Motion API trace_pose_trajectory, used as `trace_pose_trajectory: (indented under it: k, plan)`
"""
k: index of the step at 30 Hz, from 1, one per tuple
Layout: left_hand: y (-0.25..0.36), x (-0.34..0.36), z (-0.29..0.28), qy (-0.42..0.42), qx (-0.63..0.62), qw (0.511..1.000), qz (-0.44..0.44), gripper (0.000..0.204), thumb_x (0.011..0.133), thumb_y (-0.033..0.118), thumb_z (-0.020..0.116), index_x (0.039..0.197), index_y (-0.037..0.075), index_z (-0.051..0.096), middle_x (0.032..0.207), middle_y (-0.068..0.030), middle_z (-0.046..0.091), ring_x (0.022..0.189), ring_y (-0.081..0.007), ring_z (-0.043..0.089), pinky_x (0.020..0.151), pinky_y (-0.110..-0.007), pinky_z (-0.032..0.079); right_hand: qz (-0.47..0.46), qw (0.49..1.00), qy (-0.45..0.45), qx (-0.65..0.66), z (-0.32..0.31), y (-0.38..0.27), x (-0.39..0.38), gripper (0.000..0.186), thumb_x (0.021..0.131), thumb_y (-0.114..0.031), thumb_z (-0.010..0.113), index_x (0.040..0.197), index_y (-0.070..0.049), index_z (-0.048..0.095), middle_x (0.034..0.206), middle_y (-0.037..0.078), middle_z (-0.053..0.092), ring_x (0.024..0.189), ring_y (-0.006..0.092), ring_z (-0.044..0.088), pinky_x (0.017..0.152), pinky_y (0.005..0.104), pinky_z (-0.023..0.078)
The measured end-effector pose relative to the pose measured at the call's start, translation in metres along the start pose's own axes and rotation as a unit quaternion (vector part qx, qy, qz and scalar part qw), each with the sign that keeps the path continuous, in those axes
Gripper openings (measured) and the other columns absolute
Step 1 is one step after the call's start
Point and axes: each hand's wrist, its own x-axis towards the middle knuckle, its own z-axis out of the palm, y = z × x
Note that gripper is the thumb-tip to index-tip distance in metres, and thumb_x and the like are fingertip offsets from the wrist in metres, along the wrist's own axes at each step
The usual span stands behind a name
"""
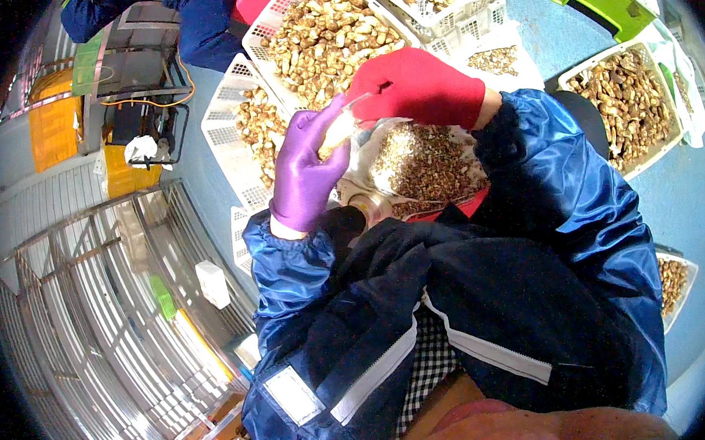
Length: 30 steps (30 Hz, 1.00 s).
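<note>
My left hand (304, 174), in a purple glove, is closed around a pale mushroom (336, 131) that the light partly washes out. Just to its right, my right hand (417, 89) in a red glove pinches a thin, light-coloured blade (357, 100), whose edge reaches the top of the mushroom. Most of the blade's handle is hidden in the red fingers. Beneath both hands lies a heap of brown and white trimmings (426, 166) on a pale liner. Beyond them stands a white plastic basket (260, 37) full of brown-and-cream mushrooms (332, 37).
Another white basket (219, 119) of mushrooms stands at the left, one (477, 19) at the far side, and one (677, 128) at the right. A green stool (574, 4) is at the upper right. Metal racking (98, 319) fills the left. Another person's dark-clothed legs (207, 34) show at the top.
</note>
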Motion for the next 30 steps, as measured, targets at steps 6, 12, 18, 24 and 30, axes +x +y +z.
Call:
trace_pose_trajectory:
  k: [6, 12, 18, 24, 30]
  plan:
    - [-0.006, -0.005, 0.003, -0.011, -0.308, 0.944, -0.119, 0.05, 0.082, 0.0, 0.061, 0.131, 0.001, 0.048, 0.131, -0.009, 0.051, 0.122, -0.018, 0.047, 0.105, -0.031, 0.034, -0.056, 0.998, -0.018, -0.001, 0.003, 0.003, -0.002, 0.026, 0.079, -0.022, 0.07, 0.095, -0.002, 0.066, 0.092, 0.011, 0.064, 0.081, 0.0236, 0.063, 0.071, 0.0306, 0.049]
    - [-0.005, -0.009, 0.001, -0.014, -0.354, 0.918, -0.179, 0.045, 0.083, 0.001, 0.06, 0.127, 0.001, 0.051, 0.129, -0.0092, 0.054, 0.122, -0.0175, 0.047, 0.103, -0.031, 0.035, -0.145, 0.988, -0.044, 0.032, -0.006, 0.011, 0.0, 0.028, 0.078, -0.023, 0.071, 0.096, -0.002, 0.064, 0.089, 0.011, 0.062, 0.08, 0.0258, 0.062, 0.07, 0.0331, 0.049]
    - [-0.002, -0.007, 0.003, 0.003, -0.289, 0.949, -0.127, 0.041, 0.083, 0.001, 0.061, 0.124, 0.001, 0.054, 0.126, -0.0089, 0.056, 0.12, -0.0177, 0.049, 0.103, -0.031, 0.036, -0.15, 0.986, 0.044, -0.057, 0.01, 0.007, -0.002, 0.025, 0.081, -0.029, 0.062, 0.086, -0.005, 0.066, 0.08, 0.013, 0.065, 0.074, 0.0286, 0.064, 0.066, 0.0368, 0.049]
    - [-0.002, -0.007, 0.0, -0.01, -0.258, 0.96, -0.107, 0.039, 0.083, 0.001, 0.062, 0.121, 0.0, 0.057, 0.123, -0.0096, 0.058, 0.118, -0.0181, 0.051, 0.102, -0.031, 0.038, -0.052, 0.995, -0.066, 0.061, -0.006, 0.006, -0.001, 0.023, 0.082, -0.021, 0.066, 0.092, -0.001, 0.067, 0.085, 0.012, 0.064, 0.081, 0.0231, 0.063, 0.072, 0.0312, 0.049]
    - [-0.005, -0.008, -0.002, -0.012, -0.232, 0.968, -0.095, 0.038, 0.082, 0.002, 0.062, 0.12, 0.0, 0.058, 0.12, -0.01, 0.058, 0.116, -0.0185, 0.053, 0.1, -0.031, 0.039, -0.067, 0.997, -0.005, -0.024, 0.007, -0.002, -0.003, 0.022, 0.081, -0.02, 0.064, 0.088, 0.0, 0.068, 0.083, 0.01, 0.066, 0.08, 0.0181, 0.064, 0.073, 0.03, 0.049]
